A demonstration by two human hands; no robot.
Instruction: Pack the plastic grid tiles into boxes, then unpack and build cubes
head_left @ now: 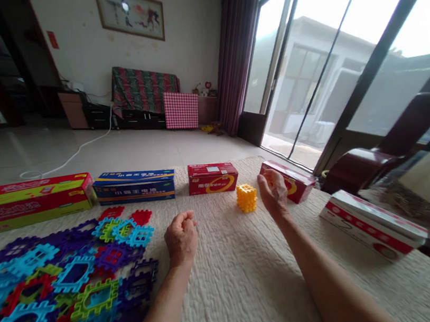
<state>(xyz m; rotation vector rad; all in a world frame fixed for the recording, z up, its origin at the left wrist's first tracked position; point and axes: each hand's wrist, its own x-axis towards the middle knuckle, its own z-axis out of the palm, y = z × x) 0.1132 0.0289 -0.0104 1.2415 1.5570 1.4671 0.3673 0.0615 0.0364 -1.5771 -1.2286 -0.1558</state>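
My left hand (pixel 181 238) is closed in a loose fist above the cream quilted cover (pixel 232 286), to the right of a pile of plastic interlocking pieces (pixel 74 274). No object shows in it. My right hand (pixel 274 193) has its fingers curled in and also shows nothing held. It is just right of a yellow cube (pixel 247 198) made of interlocking pieces, with a small gap between them. Behind this hand is a dark red box (pixel 296 184), partly hidden by the fingers. The pile mixes light blue, purple, red and green window-shaped pieces.
Along the far edge stand a long red and yellow-green box (pixel 29 203), a blue box (pixel 135 187) and a red box (pixel 212 178). A white and red box (pixel 374 224) lies at the right, beside a dark wooden chair (pixel 350 168). Glass doors (pixel 307 73) are beyond.
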